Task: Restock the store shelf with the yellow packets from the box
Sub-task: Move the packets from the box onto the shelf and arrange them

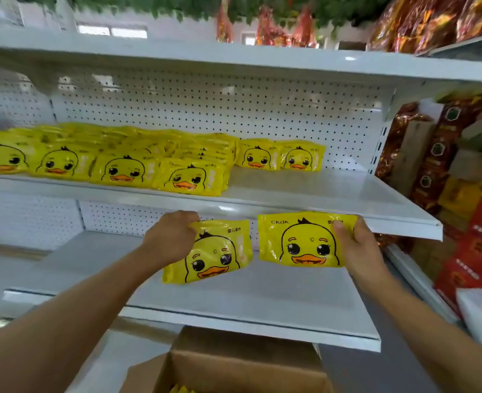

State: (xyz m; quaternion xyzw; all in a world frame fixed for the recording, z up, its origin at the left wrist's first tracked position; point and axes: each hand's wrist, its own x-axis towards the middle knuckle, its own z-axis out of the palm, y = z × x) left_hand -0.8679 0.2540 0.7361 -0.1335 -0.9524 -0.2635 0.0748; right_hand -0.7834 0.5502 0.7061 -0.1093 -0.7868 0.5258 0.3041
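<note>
My left hand [171, 236] grips the top edge of a yellow duck packet [214, 253], which hangs tilted in front of the lower shelf. My right hand [356, 245] holds a second yellow duck packet [302, 242] by its right edge, face toward me, just below the front lip of the middle shelf [333, 199]. On that shelf, rows of the same yellow packets [120, 160] fill the left part, and two packets [279, 154] stand at the back near the middle. An open cardboard box [234, 367] sits below, with a bit of yellow showing inside.
The white pegboard back [234, 109] closes the shelf behind. The right part of the middle shelf is bare. The lower shelf [262, 302] is white and bare. Red and gold packaged goods [461, 194] crowd the rack on the right. More red bags [432, 21] lie on top.
</note>
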